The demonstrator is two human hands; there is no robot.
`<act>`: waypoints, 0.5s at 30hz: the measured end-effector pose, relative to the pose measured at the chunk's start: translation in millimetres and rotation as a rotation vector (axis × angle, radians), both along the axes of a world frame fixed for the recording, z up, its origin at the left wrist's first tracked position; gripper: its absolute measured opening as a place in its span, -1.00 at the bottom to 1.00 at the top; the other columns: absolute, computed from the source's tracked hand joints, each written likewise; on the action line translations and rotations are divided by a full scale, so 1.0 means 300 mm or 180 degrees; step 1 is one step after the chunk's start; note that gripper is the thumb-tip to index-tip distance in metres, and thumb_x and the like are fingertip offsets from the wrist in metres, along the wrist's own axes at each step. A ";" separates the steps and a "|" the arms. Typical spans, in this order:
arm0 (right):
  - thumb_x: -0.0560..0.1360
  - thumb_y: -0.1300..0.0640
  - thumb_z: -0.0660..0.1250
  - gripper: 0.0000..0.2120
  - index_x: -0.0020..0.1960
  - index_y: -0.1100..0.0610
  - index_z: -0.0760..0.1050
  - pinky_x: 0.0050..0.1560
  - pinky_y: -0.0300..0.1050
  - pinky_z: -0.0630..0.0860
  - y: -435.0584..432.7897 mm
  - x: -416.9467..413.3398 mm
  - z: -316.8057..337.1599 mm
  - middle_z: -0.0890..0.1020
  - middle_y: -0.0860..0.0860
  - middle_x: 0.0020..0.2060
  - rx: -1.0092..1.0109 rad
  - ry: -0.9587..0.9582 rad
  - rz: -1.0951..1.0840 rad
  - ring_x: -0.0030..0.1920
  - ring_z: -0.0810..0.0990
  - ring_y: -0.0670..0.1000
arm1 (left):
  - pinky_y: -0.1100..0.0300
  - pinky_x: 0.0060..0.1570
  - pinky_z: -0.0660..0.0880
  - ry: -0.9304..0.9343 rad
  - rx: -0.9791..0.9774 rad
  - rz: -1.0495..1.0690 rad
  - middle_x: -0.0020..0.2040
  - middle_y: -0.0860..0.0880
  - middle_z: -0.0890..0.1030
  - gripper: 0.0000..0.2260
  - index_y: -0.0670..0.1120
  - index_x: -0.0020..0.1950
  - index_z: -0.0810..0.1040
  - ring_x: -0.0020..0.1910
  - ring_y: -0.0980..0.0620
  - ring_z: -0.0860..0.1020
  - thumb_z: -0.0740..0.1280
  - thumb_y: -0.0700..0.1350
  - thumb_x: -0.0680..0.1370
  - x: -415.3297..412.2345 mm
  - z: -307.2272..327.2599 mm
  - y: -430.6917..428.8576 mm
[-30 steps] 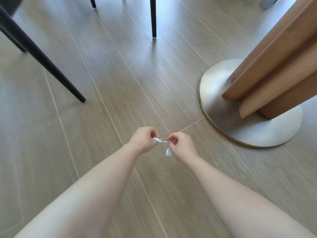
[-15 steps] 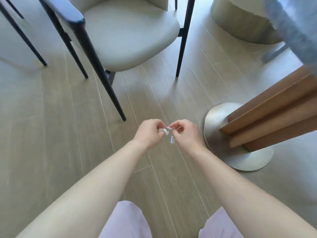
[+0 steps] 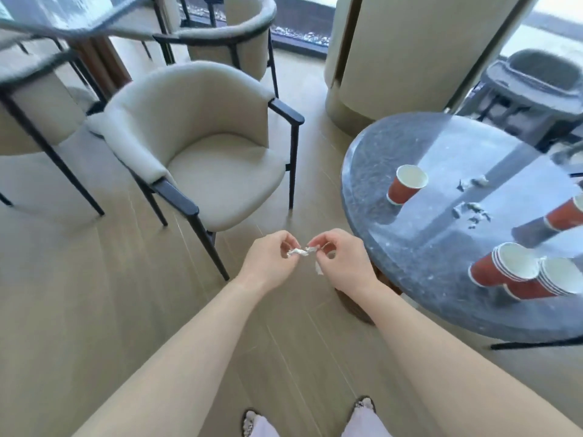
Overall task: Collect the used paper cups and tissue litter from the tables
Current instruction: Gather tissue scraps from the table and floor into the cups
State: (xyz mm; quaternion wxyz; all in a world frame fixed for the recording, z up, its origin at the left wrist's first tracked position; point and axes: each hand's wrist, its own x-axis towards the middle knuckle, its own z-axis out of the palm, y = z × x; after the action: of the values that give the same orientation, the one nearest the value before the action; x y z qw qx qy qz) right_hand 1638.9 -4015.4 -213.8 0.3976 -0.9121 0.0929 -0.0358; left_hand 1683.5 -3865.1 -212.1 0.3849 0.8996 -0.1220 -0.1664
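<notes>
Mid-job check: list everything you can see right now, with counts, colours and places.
Table: one, dark grey, round, right side.
Single cups: two, red with white insides, on the table.
Cup stacks: two, red, table's near side.
Tissue scraps: two clusters, pale, among the cups.
Armchairs: at least three, beige with black frames, left.
High chair: one, grey, far right.
Held tissue: one, white, between the hands.
Left hand, right hand: each grip pinches the held tissue.
</notes>
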 end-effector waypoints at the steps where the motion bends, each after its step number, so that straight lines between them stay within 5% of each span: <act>1: 0.39 0.32 0.30 -0.79 -0.19 0.04 0.59 -0.17 -0.31 0.48 -0.016 -0.016 0.050 0.59 -0.04 -0.21 -0.0023 -0.0065 -0.0051 -0.25 0.54 -0.09 | 0.20 -0.15 0.44 -0.0036 -0.0025 -0.0042 -0.16 0.05 0.62 -0.99 0.00 -0.13 0.55 -0.14 0.07 0.55 0.34 -0.09 0.47 -0.009 0.044 -0.019; 15: 0.38 0.34 0.31 -0.81 -0.16 0.09 0.60 -0.07 -0.08 0.55 -0.420 -0.321 0.280 0.62 0.00 -0.20 -0.0238 -0.0392 -0.1279 -0.22 0.58 -0.02 | 0.25 -0.23 0.43 -0.0185 -0.0346 -0.1215 -0.15 0.06 0.60 -0.96 0.03 -0.11 0.59 -0.25 0.10 0.54 0.37 -0.05 0.47 -0.134 0.256 -0.507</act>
State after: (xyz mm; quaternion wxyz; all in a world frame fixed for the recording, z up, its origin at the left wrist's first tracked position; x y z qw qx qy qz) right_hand 1542.4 -4141.5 -130.0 0.3533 -0.8855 0.2472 -0.1735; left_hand 1643.3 -4017.3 -135.5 0.3907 0.8424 -0.3103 -0.2035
